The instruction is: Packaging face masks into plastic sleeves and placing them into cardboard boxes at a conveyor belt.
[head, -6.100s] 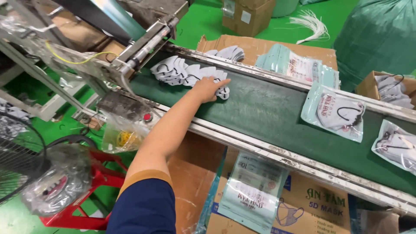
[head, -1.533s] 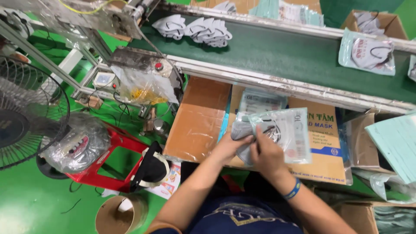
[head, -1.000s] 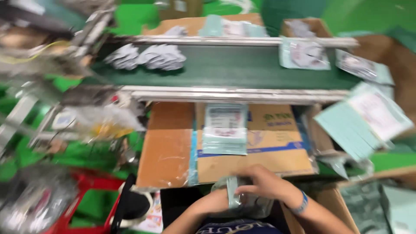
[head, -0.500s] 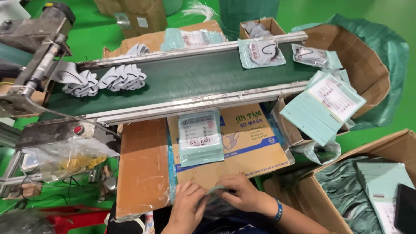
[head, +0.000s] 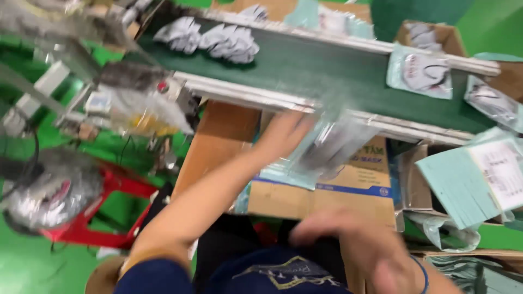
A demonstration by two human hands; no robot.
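Observation:
My left hand [head: 283,136] reaches up toward the near rail of the green conveyor belt [head: 327,68] and grips a clear plastic packet of dark face masks [head: 332,144], blurred by motion. My right hand [head: 354,242] is low near my lap, blurred, fingers curled, and I cannot make out anything in it. Two heaps of loose grey masks [head: 215,38] lie on the belt at the far left. Bagged mask packets [head: 419,73] rest on the belt to the right.
A brown cardboard box [head: 327,188] with teal packets sits under the belt before me. Teal cartons [head: 474,179] stand at right. A red stool [head: 103,209] and a silvery bag [head: 43,190] are at left on the green floor.
Both hands were together at my lap handling a packet. Now my left hand has swung up toward the belt with the packet while my right hand stays low. The view has swung left.

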